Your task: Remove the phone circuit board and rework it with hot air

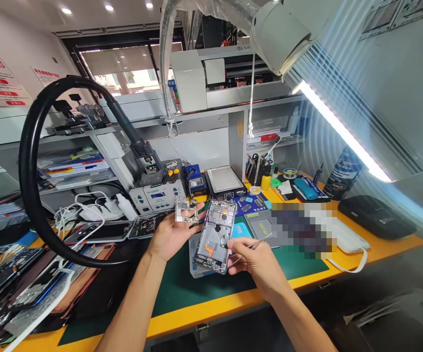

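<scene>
Between the thumb and fingers of my left hand [169, 236] is a phone circuit board [185, 211], raised just left of the opened phone. My right hand [251, 259] grips the lower right edge of that phone frame [214, 237], which is tilted and shows its bare inside with an orange flex cable [209, 251] near the bottom. A pair of thin metal tweezers [261, 241] also sits in my right hand, its tip pointing up and right. Beneath the phone, a pale grey-blue flat piece [193, 264] is partly covered. The green mat [176, 288] lies below both hands.
A hot-air station [159, 195] stands behind, its black hose [26, 146] arching on the left. Phones and parts [42, 288] pile up at left. A bright lamp [343, 132] hangs overhead right. A black case [374, 215] and spray can [343, 171] stand at right.
</scene>
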Tool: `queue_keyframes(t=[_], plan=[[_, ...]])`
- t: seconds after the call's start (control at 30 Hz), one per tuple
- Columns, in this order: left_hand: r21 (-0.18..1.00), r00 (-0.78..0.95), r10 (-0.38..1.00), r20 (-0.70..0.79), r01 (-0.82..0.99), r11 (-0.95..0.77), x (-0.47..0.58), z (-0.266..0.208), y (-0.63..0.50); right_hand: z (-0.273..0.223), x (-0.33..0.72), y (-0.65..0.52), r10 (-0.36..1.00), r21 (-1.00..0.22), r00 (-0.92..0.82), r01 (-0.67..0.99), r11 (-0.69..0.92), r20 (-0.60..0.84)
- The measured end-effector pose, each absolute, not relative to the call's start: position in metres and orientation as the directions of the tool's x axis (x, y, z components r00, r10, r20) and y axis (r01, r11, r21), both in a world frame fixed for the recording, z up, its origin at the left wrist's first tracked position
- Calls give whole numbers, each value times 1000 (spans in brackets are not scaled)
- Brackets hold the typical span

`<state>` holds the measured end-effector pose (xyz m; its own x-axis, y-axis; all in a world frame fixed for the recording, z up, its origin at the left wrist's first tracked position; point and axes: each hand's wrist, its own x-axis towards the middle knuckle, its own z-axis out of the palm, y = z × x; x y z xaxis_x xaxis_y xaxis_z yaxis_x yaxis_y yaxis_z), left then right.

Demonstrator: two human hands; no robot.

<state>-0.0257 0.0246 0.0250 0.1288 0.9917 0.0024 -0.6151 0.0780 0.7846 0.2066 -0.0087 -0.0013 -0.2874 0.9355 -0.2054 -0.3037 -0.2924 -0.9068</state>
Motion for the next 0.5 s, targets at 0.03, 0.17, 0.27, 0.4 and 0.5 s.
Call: queue_keyframes(t=[0.03, 0.17, 0.27, 0.4, 0.5], plan=[[790, 118, 993, 3, -609, 70, -27, 26, 22, -1, 207, -7, 934, -907, -290, -299, -296, -209], [814, 91, 996, -22, -576, 71, -30, 29, 7, 0, 209, -2, 926, -909, -303, -279, -310, -223], [834, 69, 995, -66, -544, 93, -27, 27, -10, 4, 208, -1, 913, -910, -331, -251, -330, -240], [874, -95, 995, -37, -485, -13, -21, 24, -53, 7, 204, -7, 872, -901, -401, -203, -382, -280], [898, -224, 975, 2, -428, -101, -29, 25, -102, 5, 196, -21, 819, -884, -472, -156, -442, -326]])
